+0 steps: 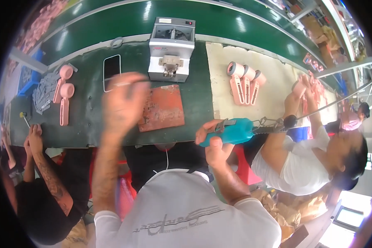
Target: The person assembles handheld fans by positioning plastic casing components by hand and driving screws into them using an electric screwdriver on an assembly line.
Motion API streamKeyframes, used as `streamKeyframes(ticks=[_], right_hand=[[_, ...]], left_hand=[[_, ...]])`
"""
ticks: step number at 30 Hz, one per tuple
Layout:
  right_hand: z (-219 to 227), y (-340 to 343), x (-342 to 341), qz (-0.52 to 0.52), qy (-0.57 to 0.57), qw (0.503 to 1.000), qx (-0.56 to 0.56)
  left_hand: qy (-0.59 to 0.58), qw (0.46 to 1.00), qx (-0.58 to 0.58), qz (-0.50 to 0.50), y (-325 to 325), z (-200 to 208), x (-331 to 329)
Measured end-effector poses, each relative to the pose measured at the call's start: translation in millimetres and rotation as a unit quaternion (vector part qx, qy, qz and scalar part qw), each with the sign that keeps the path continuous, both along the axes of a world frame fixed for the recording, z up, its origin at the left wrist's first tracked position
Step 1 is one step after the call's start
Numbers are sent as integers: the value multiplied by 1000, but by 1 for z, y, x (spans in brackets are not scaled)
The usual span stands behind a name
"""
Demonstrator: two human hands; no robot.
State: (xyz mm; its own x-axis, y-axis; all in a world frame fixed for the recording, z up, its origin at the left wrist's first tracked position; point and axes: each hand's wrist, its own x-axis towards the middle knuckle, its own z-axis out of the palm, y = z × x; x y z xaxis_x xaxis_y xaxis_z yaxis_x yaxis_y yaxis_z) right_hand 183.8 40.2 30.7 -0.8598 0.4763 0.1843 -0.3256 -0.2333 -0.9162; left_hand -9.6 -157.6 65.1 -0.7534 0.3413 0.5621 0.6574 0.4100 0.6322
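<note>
My right hand (217, 142) is wrapped around a teal electric screwdriver (237, 131), which hangs from a coiled spring and cord near the table's front edge. My left hand (126, 103) is smeared by motion over the table, so its fingers cannot be made out. It passes between a phone (112, 68) with a white rim and a worn reddish-brown square mat (165, 109). Behind the mat stands a grey-white screw feeder (171, 49). To the right, several pink handheld fans (246, 84) lie side by side on a cream sheet (223, 58).
At the left, pink fans (65, 93) lie beside a pile of grey strips (45, 91) and a blue bin (29, 76). A tattooed co-worker's arm (49, 173) is at the left; another person (301, 161) handles pink parts at the right. A green conveyor belt (124, 25) runs behind.
</note>
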Motion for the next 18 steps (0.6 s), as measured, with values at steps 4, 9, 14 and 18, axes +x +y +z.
streamKeyframes(ticks=[4,9,14,18], right_hand=[[2,-8,-3,0,-17,999,44],[12,-12,22,-21,-43,998,29],[6,1,44,-60,-61,994,63],[3,17,33,-47,-67,992,94]], left_hand=[[-192,958,-74,-199,181,-42,26],[-330,905,-181,-197,266,-52,15],[-318,928,-143,-130,272,-79,7],[-271,951,-102,-111,225,-59,7]])
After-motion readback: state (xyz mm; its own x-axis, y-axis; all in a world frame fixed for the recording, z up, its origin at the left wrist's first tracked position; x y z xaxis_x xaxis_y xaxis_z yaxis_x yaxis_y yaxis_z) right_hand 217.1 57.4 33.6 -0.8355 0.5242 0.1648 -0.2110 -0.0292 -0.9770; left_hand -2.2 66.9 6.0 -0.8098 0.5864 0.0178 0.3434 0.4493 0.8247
